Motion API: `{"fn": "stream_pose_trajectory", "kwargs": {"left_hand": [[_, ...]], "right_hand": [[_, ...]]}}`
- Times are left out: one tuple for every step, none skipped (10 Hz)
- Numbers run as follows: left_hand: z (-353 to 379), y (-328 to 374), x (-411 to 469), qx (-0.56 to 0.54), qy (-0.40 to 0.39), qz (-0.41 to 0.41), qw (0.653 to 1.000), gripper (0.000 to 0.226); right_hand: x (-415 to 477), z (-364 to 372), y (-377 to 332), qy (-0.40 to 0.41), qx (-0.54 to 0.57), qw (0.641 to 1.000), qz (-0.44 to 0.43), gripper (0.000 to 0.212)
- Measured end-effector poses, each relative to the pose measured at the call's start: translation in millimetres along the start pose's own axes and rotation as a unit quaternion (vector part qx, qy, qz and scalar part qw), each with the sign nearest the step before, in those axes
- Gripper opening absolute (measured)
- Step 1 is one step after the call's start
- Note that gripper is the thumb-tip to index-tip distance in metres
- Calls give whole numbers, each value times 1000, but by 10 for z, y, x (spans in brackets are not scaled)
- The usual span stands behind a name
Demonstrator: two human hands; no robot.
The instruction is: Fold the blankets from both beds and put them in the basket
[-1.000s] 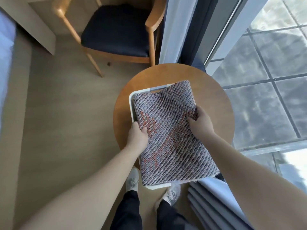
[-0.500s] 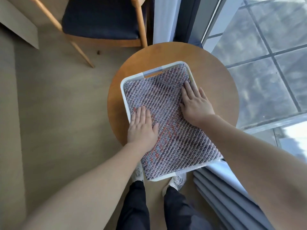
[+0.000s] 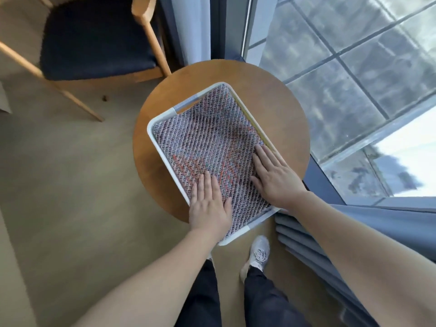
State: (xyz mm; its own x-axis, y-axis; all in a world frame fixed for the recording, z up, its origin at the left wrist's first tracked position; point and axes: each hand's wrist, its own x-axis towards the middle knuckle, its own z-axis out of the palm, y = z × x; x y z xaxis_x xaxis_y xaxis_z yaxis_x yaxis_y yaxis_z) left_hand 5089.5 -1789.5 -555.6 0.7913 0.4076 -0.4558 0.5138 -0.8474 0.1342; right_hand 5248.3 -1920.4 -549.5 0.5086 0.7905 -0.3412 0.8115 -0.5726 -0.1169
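A folded knitted blanket (image 3: 207, 135), grey-white with orange flecks, lies flat inside the white rectangular basket (image 3: 153, 135) and fills it. The basket stands on a round wooden table (image 3: 278, 107). My left hand (image 3: 208, 204) rests palm down on the blanket's near left corner, partly over the basket's rim. My right hand (image 3: 274, 175) lies flat on the blanket's near right side, fingers spread toward the rim. Neither hand grips anything.
A wooden chair (image 3: 94, 38) with a dark seat stands beyond the table at the left. Grey curtains (image 3: 330, 232) hang at my right beside a large window (image 3: 354, 67). My feet (image 3: 258, 251) are under the table's near edge on beige floor.
The blanket went from being held above the basket to lying in it. Both hands then slid back toward me along the blanket, palms flat. The view shifted.
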Motion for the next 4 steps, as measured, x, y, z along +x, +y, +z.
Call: {"fn": "stream_pose_trajectory", "kwargs": {"left_hand": [[18, 3, 21, 28, 4, -2, 1000, 71], [20, 8, 28, 25, 4, -2, 1000, 72], [-112, -45, -85, 20, -14, 10, 1000, 72], [-420, -60, -189, -5, 3, 8, 1000, 70]], "right_hand": [[74, 99, 28, -15, -23, 1000, -9, 76], [66, 117, 34, -14, -20, 1000, -5, 76], [-84, -25, 28, -39, 13, 999, -7, 81], [-205, -322, 99, -56, 26, 998, 5, 66]]}}
